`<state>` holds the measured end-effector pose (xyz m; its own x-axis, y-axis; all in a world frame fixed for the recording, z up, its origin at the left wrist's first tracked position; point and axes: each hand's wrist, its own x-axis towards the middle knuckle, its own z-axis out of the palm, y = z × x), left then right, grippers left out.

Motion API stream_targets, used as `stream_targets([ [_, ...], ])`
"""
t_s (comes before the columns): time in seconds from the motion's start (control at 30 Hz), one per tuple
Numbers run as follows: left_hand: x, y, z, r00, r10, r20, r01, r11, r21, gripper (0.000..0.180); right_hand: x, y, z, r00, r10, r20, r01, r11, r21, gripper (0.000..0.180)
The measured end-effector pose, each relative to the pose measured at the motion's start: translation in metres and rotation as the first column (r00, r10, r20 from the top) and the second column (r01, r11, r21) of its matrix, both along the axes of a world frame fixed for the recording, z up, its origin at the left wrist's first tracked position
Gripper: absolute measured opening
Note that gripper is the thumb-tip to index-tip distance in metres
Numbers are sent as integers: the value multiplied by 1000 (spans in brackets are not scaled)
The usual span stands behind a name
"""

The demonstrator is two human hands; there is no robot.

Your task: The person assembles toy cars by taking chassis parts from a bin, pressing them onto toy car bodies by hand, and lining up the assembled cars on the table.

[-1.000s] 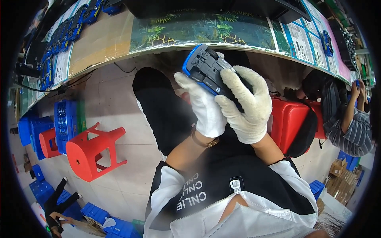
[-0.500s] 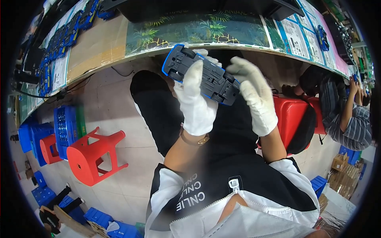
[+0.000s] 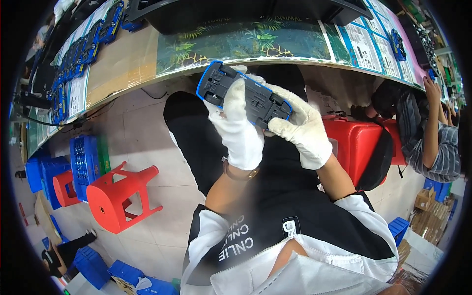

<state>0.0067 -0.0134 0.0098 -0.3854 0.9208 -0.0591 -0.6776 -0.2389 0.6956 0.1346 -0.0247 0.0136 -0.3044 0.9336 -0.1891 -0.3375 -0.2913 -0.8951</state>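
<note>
A blue toy car (image 3: 255,102) is held upside down over my lap, its black underside and wheels facing up. My left hand (image 3: 239,128), in a white glove, is wrapped round its middle, with the thumb lying across the underside. At the car's right end, my gloved right hand (image 3: 304,129) grips it, fingers along the far side and thumb against the near edge. The car's painted top is turned away, and some fingertips are hidden behind the body.
The workbench (image 3: 123,64) curves across the front, under a black tray-like fixture (image 3: 246,12). Several blue toy cars (image 3: 88,44) line its left side; another car (image 3: 398,45) lies at right. A red stool (image 3: 118,199) stands left, a red seat (image 3: 351,142) right, near a co-worker (image 3: 418,123).
My right hand, apart from the car half a second ago, has closed on its right end. The car has shifted slightly left. The co-worker's arm has moved.
</note>
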Motion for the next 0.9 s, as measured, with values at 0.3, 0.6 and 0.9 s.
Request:
stream_targets([
  [0.3, -32, -11, -8, 816, -85, -572, 47, 996, -81, 37, -17, 6, 1, 977, -102, 186, 74, 986, 152, 53],
  [0.6, -162, -1, 15, 787, 104, -607, -276, 941, -196, 73, -9, 10, 13, 894, -218, 392, -41, 830, 556, 63],
  [0.9, -433, 46, 21, 93, 57, -994, -687, 726, -23, 34, 69, 33, -7, 878, -253, 407, 73, 910, 409, 20],
])
